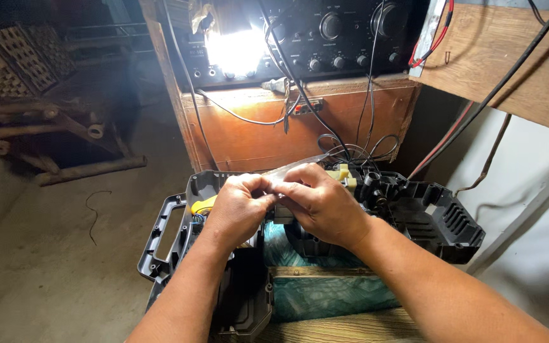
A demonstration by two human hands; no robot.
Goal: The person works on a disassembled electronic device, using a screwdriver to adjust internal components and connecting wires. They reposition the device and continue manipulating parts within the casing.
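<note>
Two bare forearms are reaching in from the near edge, over a wooden plank (351,327) and a teal patterned cloth (325,295).

Left hand (239,206): fingers curled narrow, pinching the near-left end of a clear strip of tape or film (297,165). Right hand (322,203): fingers pinched on the same strip, just beside the left; thumbs almost touching. Both hands are equally near to it.

The strip is running from the pinch up and far-right, its long axis slanting, its free end hanging over the tangle of black wires (357,149).

Beneath the hands: an opened dark grey plastic power-tool housing (433,219), ribbed shell halves lying apart, handle loop (163,232) at left. A yellow part (203,204) is showing left of the left hand; another pale yellow piece (343,173) is sitting just beyond the right hand.

Surface: the housing is resting on the cloth and plank, above a dusty concrete floor (46,254).

Room, left to right: rough wooden chair frame (52,127) at far left; a brown wooden cabinet (293,127) carrying a black amplifier (325,38) with knobs and a glaring lamp (236,51); red and black cables (452,127) trailing down at right; pale wall (528,190) at far right.
</note>
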